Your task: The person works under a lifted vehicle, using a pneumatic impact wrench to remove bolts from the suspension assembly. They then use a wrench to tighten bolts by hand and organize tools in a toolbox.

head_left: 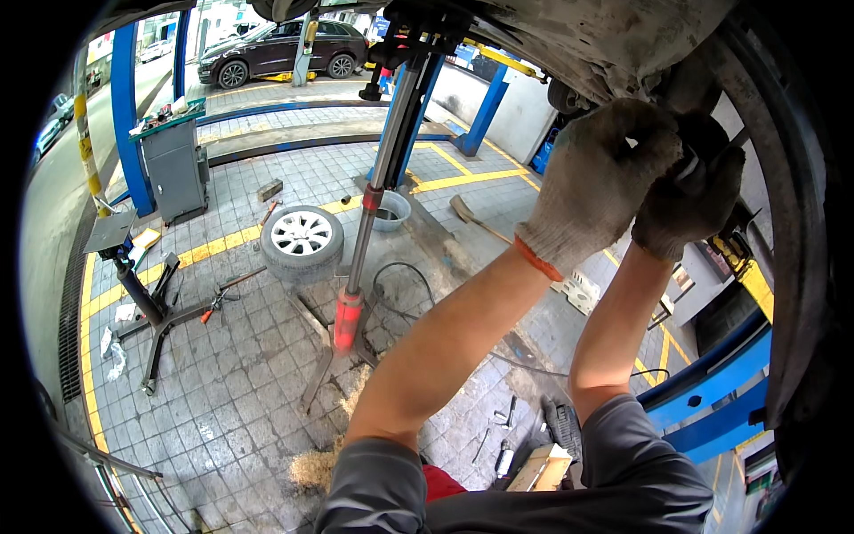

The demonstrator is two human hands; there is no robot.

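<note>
Both my hands wear dirty grey knit gloves and are raised together under a lifted car's underside (614,44). My left hand (600,169) has its fingers curled in, with a small gap showing between thumb and finger. Close beside it, my right hand (689,200) is bent around a dark part with a small silvery gleam. The gloves and shadow hide what that part is, and whatever the left fingers grip is hidden too.
A telescopic jack stand (349,311) with a red base rises left of my arms. Near it are a removed wheel (302,236), a plastic tub (391,214) and a hammer-like tool (467,214). A grey tool cabinet (175,169) stands farther left. A cable (516,360) crosses the tiles.
</note>
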